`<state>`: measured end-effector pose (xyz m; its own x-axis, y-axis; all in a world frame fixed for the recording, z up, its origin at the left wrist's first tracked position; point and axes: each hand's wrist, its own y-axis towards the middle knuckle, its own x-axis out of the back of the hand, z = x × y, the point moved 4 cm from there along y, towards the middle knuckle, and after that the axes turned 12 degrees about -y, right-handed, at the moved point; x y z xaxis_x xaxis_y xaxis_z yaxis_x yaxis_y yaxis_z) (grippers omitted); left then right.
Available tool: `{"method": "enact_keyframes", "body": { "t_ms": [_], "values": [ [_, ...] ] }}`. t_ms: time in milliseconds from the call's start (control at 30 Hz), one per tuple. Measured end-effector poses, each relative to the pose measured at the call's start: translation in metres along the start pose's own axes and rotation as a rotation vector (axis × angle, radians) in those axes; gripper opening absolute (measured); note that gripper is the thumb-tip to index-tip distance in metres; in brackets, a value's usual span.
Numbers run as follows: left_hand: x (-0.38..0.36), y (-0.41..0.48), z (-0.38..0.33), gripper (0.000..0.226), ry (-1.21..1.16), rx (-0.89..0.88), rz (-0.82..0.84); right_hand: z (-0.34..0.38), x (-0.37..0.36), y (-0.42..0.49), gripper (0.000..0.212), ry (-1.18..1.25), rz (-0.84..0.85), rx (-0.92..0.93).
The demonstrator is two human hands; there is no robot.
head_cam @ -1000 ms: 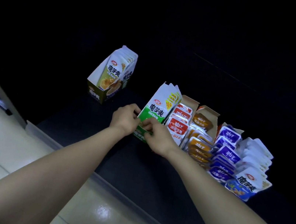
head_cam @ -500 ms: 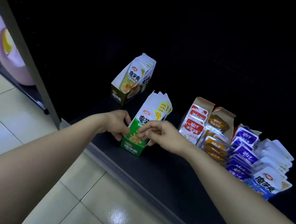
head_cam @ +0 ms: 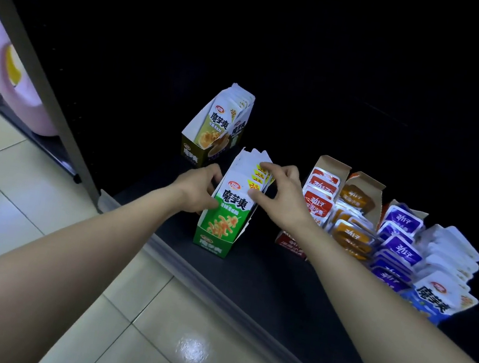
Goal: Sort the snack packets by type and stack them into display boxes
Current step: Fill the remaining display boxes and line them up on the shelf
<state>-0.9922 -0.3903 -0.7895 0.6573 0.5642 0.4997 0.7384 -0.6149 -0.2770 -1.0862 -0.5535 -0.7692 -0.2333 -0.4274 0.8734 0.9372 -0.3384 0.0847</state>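
- The pale tiled floor [head_cam: 41,197] lies nearest, meeting the front edge of the black shelf [head_cam: 263,279].
- The green display box [head_cam: 212,243] stands upright near that edge, full of green packets [head_cam: 233,202] set on end.
- The left hand [head_cam: 199,189] holds the box's left side with curled fingers.
- The right hand [head_cam: 283,194] pinches the packets' upper right corner, fingers narrow.
- To the right, red packets [head_cam: 321,194], orange packets [head_cam: 355,196] and purple packets [head_cam: 404,220] fill neighbouring boxes.
- Farther back stands the olive box [head_cam: 193,155], apart.
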Motion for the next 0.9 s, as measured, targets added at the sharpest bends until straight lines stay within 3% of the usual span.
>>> {"method": "enact_keyframes", "body": {
  "t_ms": [67,167,233,333,533,667,733,800,900],
  "values": [
    [0.001,0.0,0.004,0.042,-0.027,-0.022,0.014,0.003,-0.002,0.002,0.063,-0.038,-0.019,0.039],
    [0.004,-0.002,0.002,0.072,-0.056,-0.213,-0.021,0.004,0.003,0.0,0.043,-0.104,-0.19,0.126],
    [0.006,-0.002,0.001,0.079,-0.042,-0.334,-0.034,0.0,-0.002,-0.002,0.038,-0.194,-0.142,0.138],
    [0.002,0.002,0.003,0.073,0.107,-0.398,-0.011,-0.002,-0.005,-0.005,0.039,-0.145,-0.084,0.137],
    [0.008,-0.014,-0.003,0.041,0.124,-0.572,-0.018,0.012,0.006,-0.019,0.022,-0.012,-0.048,0.318],
    [0.015,-0.026,-0.004,0.038,0.173,-0.655,-0.068,0.003,0.03,-0.021,0.014,0.159,-0.298,0.206],
    [0.015,-0.03,-0.007,0.039,0.227,-0.692,-0.062,0.006,0.037,-0.018,0.013,0.134,-0.366,0.181],
    [0.013,-0.032,-0.008,0.038,0.25,-0.693,-0.029,0.011,0.029,-0.012,0.02,-0.013,-0.271,0.17],
    [0.012,-0.032,-0.002,0.037,0.177,-0.541,0.021,0.014,0.009,-0.009,0.043,-0.279,-0.084,0.159]
  ]
}}
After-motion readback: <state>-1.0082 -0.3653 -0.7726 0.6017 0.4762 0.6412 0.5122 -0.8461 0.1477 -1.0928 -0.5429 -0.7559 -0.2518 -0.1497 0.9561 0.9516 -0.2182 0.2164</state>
